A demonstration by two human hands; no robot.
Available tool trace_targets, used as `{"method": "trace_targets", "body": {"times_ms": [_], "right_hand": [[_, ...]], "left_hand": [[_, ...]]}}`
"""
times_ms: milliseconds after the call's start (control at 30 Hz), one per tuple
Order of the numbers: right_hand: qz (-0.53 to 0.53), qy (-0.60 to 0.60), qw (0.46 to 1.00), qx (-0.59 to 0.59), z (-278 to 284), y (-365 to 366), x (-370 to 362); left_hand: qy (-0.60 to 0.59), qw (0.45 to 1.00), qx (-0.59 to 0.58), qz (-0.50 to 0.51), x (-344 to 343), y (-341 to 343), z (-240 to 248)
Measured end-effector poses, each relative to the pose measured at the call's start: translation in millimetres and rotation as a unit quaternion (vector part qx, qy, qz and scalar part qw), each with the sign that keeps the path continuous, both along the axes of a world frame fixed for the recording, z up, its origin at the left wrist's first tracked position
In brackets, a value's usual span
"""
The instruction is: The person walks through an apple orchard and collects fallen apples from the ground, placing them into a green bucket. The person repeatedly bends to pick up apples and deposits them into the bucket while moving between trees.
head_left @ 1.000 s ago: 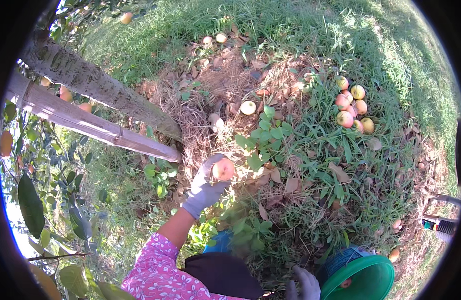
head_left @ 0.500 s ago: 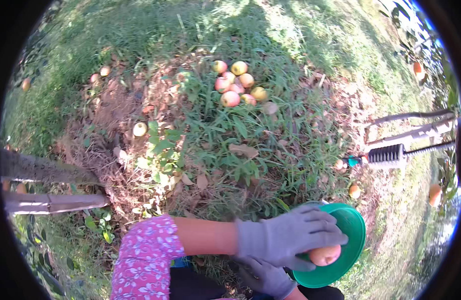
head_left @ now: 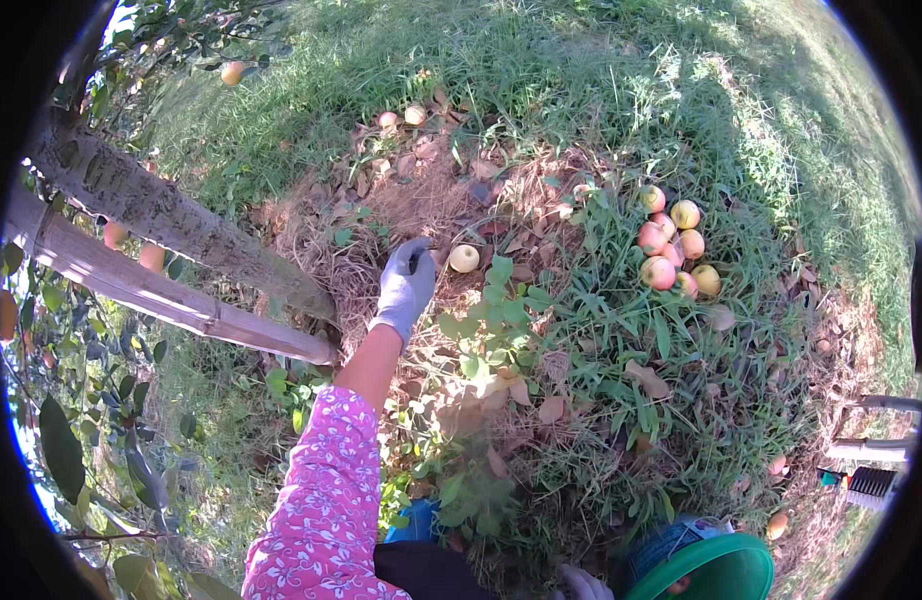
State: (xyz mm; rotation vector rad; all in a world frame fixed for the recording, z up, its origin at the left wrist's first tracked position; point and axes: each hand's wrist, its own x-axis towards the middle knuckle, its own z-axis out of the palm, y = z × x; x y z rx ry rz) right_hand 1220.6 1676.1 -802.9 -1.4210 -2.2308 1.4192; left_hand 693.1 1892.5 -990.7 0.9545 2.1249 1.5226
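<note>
In a grey work glove, my left hand (head_left: pixel 405 285) reaches out over dry grass, its fingers a little curved and apart, with nothing seen in it. Just right of its fingertips lies a pale yellow apple (head_left: pixel 464 259), not touched by the hand. At the lower edge my right hand (head_left: pixel 584 583), also gloved, shows only in part beside a tilted bucket (head_left: pixel 726 565) with a green inside; its fingers cannot be made out. Part of an apple (head_left: pixel 678 586) shows inside the bucket. A pile of several red and yellow apples (head_left: pixel 671 248) sits in the grass to the right.
Two leaning trunks or poles (head_left: pixel 211 310) stand close left of my left arm, with leafy branches (head_left: pixel 61 450) around them. Two apples (head_left: pixel 401 117) lie farther off. A black-bristled brush (head_left: pixel 869 485) is at the right edge. Something blue (head_left: pixel 413 522) lies by my lap.
My left hand has left the bucket, where it held an apple, and moved far left and forward, now without that apple. The view has turned left. My right hand stays by the bucket.
</note>
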Motion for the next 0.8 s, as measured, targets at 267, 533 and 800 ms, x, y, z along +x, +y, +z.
{"method": "trace_targets", "body": {"times_ms": [267,533,800], "right_hand": [[-0.015,-0.018,0.999,0.028,0,7,5],[-0.024,-0.011,1.0,0.014,5,-1,3],[-0.073,0.112,0.991,-0.008,62,17,18]], "left_hand": [[0.196,0.905,-0.372,-0.061,45,67,0],[-0.537,0.801,0.129,-0.231,82,-24,74],[-0.694,0.652,0.093,-0.292,171,-32,114]]}}
